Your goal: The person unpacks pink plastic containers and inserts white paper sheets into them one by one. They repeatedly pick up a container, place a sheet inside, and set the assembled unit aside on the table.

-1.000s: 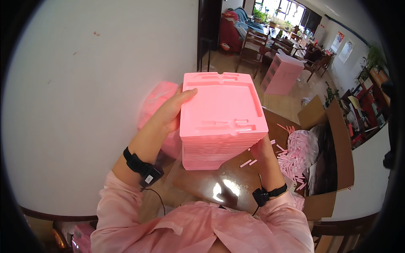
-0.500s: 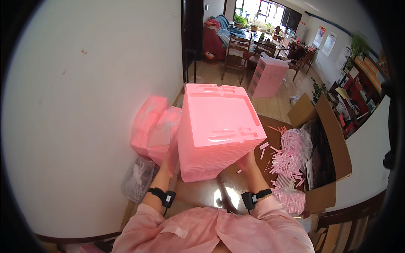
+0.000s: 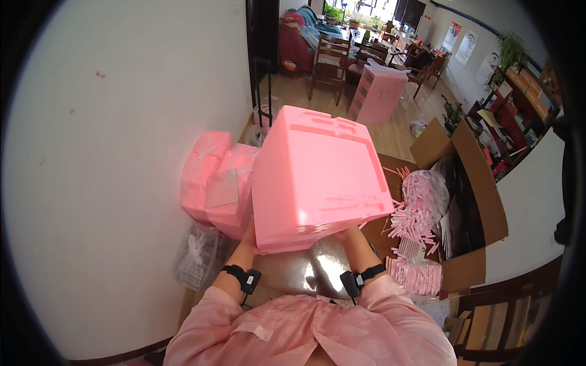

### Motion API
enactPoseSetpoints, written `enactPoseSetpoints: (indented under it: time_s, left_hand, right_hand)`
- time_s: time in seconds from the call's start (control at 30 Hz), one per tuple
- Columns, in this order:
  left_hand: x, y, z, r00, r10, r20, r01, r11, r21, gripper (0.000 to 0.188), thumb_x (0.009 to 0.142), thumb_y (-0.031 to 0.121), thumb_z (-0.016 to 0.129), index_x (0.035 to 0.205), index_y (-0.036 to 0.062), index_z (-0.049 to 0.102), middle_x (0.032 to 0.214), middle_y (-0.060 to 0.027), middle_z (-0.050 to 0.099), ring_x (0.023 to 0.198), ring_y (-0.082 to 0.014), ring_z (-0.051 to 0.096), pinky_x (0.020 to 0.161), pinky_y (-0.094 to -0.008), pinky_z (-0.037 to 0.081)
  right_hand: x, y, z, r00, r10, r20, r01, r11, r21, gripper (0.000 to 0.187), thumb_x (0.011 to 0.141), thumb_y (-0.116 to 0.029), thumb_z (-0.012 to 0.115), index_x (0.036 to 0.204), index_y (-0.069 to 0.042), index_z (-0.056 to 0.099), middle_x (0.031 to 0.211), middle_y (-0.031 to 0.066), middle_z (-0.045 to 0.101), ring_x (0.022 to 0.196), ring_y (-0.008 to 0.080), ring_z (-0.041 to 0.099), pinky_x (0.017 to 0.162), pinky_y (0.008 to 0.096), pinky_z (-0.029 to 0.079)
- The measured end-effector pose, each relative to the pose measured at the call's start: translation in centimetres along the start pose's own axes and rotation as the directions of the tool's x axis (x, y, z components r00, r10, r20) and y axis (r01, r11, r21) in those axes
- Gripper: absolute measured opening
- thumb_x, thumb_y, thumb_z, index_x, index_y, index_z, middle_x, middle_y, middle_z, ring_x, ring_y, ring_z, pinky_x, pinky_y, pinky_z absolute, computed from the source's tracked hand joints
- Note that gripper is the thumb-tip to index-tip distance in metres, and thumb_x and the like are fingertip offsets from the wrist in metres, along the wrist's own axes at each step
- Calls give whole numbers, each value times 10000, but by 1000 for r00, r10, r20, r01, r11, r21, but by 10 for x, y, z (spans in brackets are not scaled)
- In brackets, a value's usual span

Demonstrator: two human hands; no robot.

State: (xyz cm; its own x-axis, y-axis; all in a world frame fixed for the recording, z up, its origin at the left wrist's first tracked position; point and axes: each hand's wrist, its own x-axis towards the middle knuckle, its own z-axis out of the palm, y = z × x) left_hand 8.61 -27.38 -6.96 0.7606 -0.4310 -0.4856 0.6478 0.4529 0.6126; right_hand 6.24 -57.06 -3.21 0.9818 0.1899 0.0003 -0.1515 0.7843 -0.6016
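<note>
A tall stack of pink molded plastic trays (image 3: 329, 168) fills the middle of the view, raised over the brown table and tilted. The top tray shows a wide shallow recess and smaller slots at two of its edges. Low on the stack's left side, my left hand (image 3: 251, 239) grips it, fingers mostly hidden behind the trays. My right hand (image 3: 349, 234) supports it from beneath at the near right, its fingers also hidden. Left of the stack sit more pink trays in clear plastic bags (image 3: 210, 177).
At right, several loose pink-and-white sticks (image 3: 412, 222) and bagged ones (image 3: 415, 276) lie beside an open cardboard box (image 3: 482, 201). A clear bagged container (image 3: 198, 256) stands by the left wall. Farther off are a pink stack (image 3: 379, 94), chairs (image 3: 329, 67) and a suitcase handle (image 3: 263, 91).
The tray stack has tilted and turned in my hands, showing more of its left side. My hands have moved with it, and the whole view has shifted slightly.
</note>
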Motion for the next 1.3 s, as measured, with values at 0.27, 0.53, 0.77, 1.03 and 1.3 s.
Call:
enactPoseSetpoints:
  time_s: [0.27, 0.53, 0.77, 1.03, 1.3]
  left_hand:
    - [3, 51, 12, 1000, 6, 24, -10, 989, 150, 733, 980, 649, 470, 1499, 132, 483, 1504, -83, 513, 1381, -280, 467, 1109, -502, 395]
    - [67, 35, -31, 930, 284, -231, -295, 955, -14, 698, 1016, 586, 465, 1520, 103, 442, 1515, -72, 497, 1389, -263, 456, 1141, -443, 378]
    - [42, -56, -29, 809, 362, -463, -492, 848, -198, 816, 1027, 630, 436, 1606, 90, 239, 1631, -72, 319, 1489, -257, 317, 1207, -442, 287]
    - [23, -44, 39, 928, 195, -318, -288, 916, -278, 970, 939, 801, 393, 1632, 182, 113, 1684, -69, 186, 1510, -329, 254, 1173, -601, 278]
    - [53, -8, 20, 938, 284, -199, -323, 925, -202, 1067, 855, 894, 396, 1624, 194, 158, 1659, -73, 246, 1482, -330, 308, 1150, -595, 321]
  right_hand:
    - [4, 12, 64, 965, -132, -226, 62, 955, -290, 628, 1006, -497, 562, 1451, -60, 484, 1399, 96, 569, 1257, 240, 566, 1036, 433, 490]
    - [9, 29, 59, 945, -168, -281, 74, 946, -315, 697, 974, -578, 571, 1475, -103, 468, 1472, 66, 515, 1357, 243, 473, 1101, 460, 406]
    - [48, -16, -11, 948, -278, -156, 184, 877, -445, 837, 955, -663, 529, 1565, -203, 186, 1603, 73, 161, 1465, 276, 133, 1164, 551, 170]
    - [85, -19, -51, 984, 151, -92, -176, 843, -508, 1001, 901, -848, 377, 1649, -218, 160, 1718, 99, 96, 1578, 307, 16, 1175, 689, 2]
    - [71, 17, -47, 925, 202, -323, -335, 834, -439, 1110, 812, -921, 400, 1632, -197, 212, 1682, 137, 200, 1541, 355, 143, 1156, 714, 111]
